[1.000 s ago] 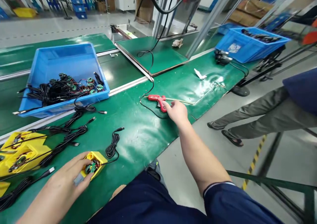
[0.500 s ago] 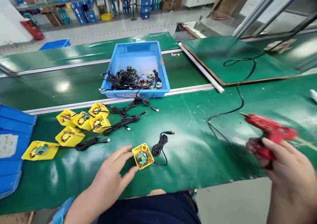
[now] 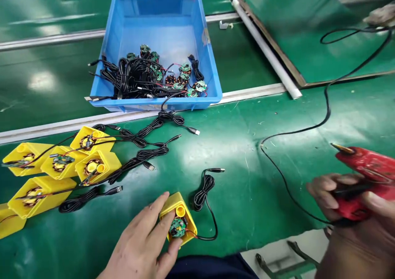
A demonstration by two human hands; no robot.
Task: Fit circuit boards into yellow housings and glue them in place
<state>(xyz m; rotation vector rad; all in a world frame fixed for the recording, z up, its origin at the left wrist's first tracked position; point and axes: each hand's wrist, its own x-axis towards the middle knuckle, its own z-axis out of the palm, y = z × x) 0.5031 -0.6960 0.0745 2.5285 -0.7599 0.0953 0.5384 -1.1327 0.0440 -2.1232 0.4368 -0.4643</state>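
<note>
Near the close edge of the glossy green surface [image 3: 234, 143], a yellow angular plastic housing [image 3: 190, 221] is held by the left hand [image 3: 140, 244]. The fingers are closed narrowly about its left side: the thumb is set at the near edge, and the index finger is bent over the opening. Inside, a round green circuit board [image 3: 178, 228] can be seen, with a hollow yellow post [image 3: 180, 210] beside it. From the housing's right side a black cable [image 3: 203, 190] is led out; it is bundled just beyond, its plug pointed rightward.

By the right hand [image 3: 361, 238] a red glue gun [image 3: 370, 166] with a pale metal nozzle is gripped, fingers wrapped around the handle. The nozzle is aimed leftward, well apart from the housing. A thin black cord [image 3: 296, 129] is trailed from the handle across the surface.

To the left, six more yellow housings [image 3: 58, 186] are grouped, each fitted with electronic parts where the inside is visible. Beyond, tangled black cables and green boards are contained in a blue plastic bin [image 3: 157, 103].
</note>
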